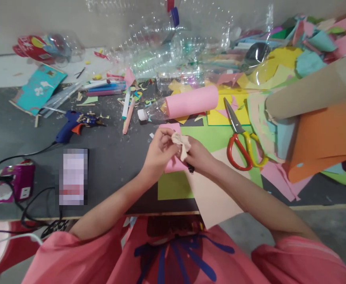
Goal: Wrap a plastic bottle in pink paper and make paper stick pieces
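Note:
My left hand (159, 150) and my right hand (199, 156) meet above the dark table (113, 157). Both pinch a small cream paper cut-out (182, 142) shaped like a bow. A dark pen tip (190, 169) sticks out under my right hand. Beneath the hands lie a pink paper sheet (173, 163), a light green sheet (173, 187) and a beige sheet (211, 197) that overhangs the table's front edge.
Red-and-yellow scissors (240, 138) lie to the right. A plastic bottle wrapped in pink paper (187, 102) lies behind the hands. A blue glue gun (69, 124), markers (104, 88), a phone (73, 176), empty bottles (167, 51) and piles of coloured paper (315, 79) surround them.

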Tool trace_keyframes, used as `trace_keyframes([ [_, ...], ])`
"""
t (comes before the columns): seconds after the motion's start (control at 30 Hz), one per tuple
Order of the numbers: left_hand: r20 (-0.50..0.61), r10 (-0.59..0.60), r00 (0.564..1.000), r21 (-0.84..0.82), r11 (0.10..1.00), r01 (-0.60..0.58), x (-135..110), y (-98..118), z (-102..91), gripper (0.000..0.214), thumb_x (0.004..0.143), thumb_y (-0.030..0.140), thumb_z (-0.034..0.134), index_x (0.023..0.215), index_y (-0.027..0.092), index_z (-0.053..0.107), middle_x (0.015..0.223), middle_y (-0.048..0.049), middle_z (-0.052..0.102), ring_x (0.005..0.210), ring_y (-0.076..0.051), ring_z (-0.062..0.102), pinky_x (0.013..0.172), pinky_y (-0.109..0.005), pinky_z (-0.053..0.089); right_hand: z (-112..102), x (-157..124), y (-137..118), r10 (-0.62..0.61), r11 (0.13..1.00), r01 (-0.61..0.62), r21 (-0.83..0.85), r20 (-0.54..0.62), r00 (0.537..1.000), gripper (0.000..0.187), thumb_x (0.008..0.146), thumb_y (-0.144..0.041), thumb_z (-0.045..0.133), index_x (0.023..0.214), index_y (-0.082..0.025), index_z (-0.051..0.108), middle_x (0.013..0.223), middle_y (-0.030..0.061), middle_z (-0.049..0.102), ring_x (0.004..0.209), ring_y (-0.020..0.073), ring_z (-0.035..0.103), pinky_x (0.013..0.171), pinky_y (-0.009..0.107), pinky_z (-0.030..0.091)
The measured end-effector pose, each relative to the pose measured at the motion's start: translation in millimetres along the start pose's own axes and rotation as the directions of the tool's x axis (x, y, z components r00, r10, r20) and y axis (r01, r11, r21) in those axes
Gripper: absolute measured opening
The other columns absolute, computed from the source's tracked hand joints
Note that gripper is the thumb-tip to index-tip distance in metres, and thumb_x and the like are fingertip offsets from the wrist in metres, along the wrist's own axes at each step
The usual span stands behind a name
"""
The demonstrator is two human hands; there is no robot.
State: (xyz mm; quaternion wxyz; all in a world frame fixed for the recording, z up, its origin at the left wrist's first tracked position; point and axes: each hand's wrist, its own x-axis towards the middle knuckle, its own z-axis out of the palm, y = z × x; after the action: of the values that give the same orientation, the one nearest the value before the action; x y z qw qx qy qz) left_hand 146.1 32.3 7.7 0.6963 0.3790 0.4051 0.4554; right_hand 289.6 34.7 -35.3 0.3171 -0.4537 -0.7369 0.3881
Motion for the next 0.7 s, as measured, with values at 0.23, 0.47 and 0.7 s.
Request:
trace_keyframes([
  [0.23, -0.093, 0.126, 0.988, 0.188, 0.976, -0.107, 22, -35, -22.0, 0.03, 0.067, 0.014, 0.07, 0.081, 0.022, 0.044, 0.076, 0.0052, 0.051, 0.073, -0.008, 0.055, 0.072, -0.02, 0.048, -5, 1, -2, 0.151, 0.907, -0.12, 0.404, -0.046, 0.987, 0.029, 0.074, -0.024, 0.063, 0.102, -0.022, 0.057, 0.091, 0.0016, 0.066, 0.071, 0.0139, 0.058, 0.065, 0.028, 0.047],
  [0.47, -0.029, 0.127, 0.991, 0.259, 0.959, -0.116, 17, -36, -22.1, 0.025, 0.075, 0.022, 0.066, 0.091, 0.022, 0.046, 0.087, 0.0, 0.056, 0.078, -0.011, 0.056, 0.08, -0.028, 0.048, -110, 8, 15, 0.123, 0.99, -0.131, 0.055, -0.799, 0.589, 0.02, 0.076, -0.011, 0.062, 0.084, -0.024, 0.05, 0.066, -0.001, 0.057, 0.053, 0.0126, 0.052, 0.053, 0.029, 0.039],
  [0.7, 0.061, 0.177, 0.982, 0.443, 0.877, -0.186, 16, -42, -23.6, 0.007, 0.081, 0.018, 0.054, 0.088, 0.02, 0.053, 0.092, -0.0036, 0.061, 0.085, -0.014, 0.058, 0.086, -0.03, 0.047, -160, 3, 34, 0.204, 0.604, -0.698, -0.385, -0.772, 0.602, 0.065, 0.077, -0.008, 0.065, 0.138, -0.001, 0.045, 0.109, 0.0245, 0.064, 0.096, 0.0253, 0.06, 0.083, 0.038, 0.041],
])
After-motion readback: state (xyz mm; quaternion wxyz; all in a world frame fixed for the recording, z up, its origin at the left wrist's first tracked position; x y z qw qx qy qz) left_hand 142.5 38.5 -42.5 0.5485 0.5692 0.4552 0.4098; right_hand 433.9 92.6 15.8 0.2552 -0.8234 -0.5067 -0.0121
